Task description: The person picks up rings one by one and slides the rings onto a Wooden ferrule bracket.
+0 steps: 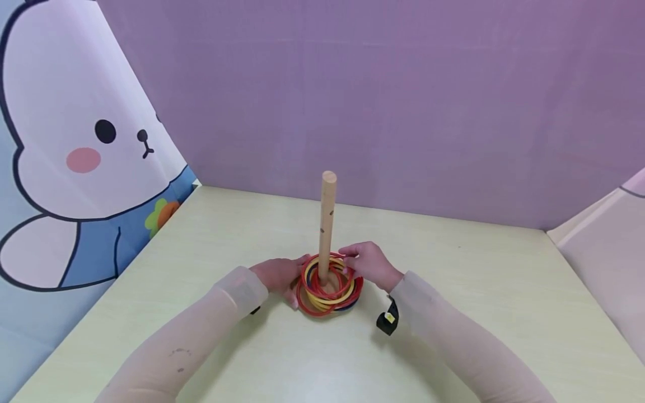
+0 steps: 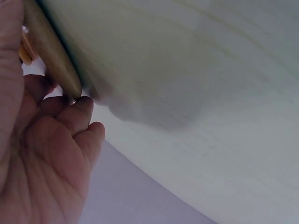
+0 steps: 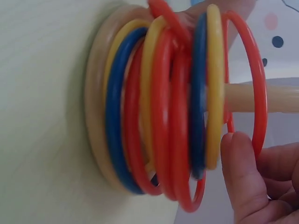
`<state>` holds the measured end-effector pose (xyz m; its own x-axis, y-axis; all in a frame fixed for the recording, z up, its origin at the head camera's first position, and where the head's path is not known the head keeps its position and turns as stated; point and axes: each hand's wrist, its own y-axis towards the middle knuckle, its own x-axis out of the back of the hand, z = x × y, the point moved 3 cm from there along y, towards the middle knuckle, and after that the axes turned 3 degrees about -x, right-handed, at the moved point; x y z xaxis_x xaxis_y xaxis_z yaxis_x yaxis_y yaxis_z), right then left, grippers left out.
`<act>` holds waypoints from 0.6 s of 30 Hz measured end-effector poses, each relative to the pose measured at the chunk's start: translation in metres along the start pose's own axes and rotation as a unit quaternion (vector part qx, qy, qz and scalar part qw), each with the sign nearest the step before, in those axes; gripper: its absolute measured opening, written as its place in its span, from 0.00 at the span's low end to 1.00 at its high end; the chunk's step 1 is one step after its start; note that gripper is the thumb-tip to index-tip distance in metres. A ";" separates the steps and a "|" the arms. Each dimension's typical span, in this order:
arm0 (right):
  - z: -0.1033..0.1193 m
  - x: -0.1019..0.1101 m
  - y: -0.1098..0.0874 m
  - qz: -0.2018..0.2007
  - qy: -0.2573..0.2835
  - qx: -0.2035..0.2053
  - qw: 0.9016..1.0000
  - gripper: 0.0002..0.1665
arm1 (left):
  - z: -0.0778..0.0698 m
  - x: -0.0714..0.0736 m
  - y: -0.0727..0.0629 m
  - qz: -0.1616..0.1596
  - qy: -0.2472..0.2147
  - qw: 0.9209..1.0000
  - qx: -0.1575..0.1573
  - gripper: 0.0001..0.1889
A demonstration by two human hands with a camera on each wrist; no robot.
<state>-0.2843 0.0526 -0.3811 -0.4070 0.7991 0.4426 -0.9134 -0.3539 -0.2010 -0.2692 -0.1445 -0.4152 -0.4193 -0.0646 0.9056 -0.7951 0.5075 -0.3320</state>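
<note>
An upright wooden peg [image 1: 327,224] rises through a loose stack of red, yellow and blue rings [image 1: 322,305]. Under the rings is a round wooden base [image 3: 96,93]. My right hand [image 1: 372,263] is at the stack's right side; its thumb and fingers pinch the uppermost red ring [image 3: 259,84], which stands tilted and apart from the yellow ring [image 3: 215,93] below. On the left side my left hand [image 1: 279,274] grips the base's edge [image 2: 56,53] with curled fingers [image 2: 81,112]. The rings mostly hide its fingertips in the head view.
The pale tabletop [image 1: 242,224] surrounds the stand. Behind it hangs a purple cloth [image 1: 403,123], and a cartoon-printed cloth [image 1: 75,101] hangs at the left. A small black device [image 1: 388,320] sits at the right wrist.
</note>
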 end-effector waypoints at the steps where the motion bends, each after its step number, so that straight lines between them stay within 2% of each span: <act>1: 0.000 0.000 0.000 -0.005 -0.016 0.001 1.000 0.17 | 0.000 0.000 0.001 -0.001 0.000 1.000 -0.002 0.54; 5: -0.001 0.001 0.001 -0.025 -0.078 0.012 0.997 0.16 | 0.000 0.001 0.001 0.001 0.007 1.000 -0.004 0.54; 10: -0.003 0.004 0.003 -0.033 -0.119 0.037 0.992 0.15 | 0.004 0.000 -0.002 0.009 0.019 1.000 0.003 0.54; 14: -0.005 0.013 0.001 -0.042 -0.166 0.081 0.982 0.15 | 0.011 0.003 -0.006 0.016 0.042 0.999 0.013 0.53; 18: -0.014 0.032 -0.004 -0.058 -0.215 0.124 0.967 0.17 | 0.025 0.013 -0.013 0.008 0.064 0.998 0.018 0.51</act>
<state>-0.2938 0.0861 -0.3783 -0.2170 0.5825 0.7833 -0.9040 -0.4228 0.0640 -0.2749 -0.1733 -0.4053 -0.3741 0.0538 0.9258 -0.8056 0.4757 -0.3531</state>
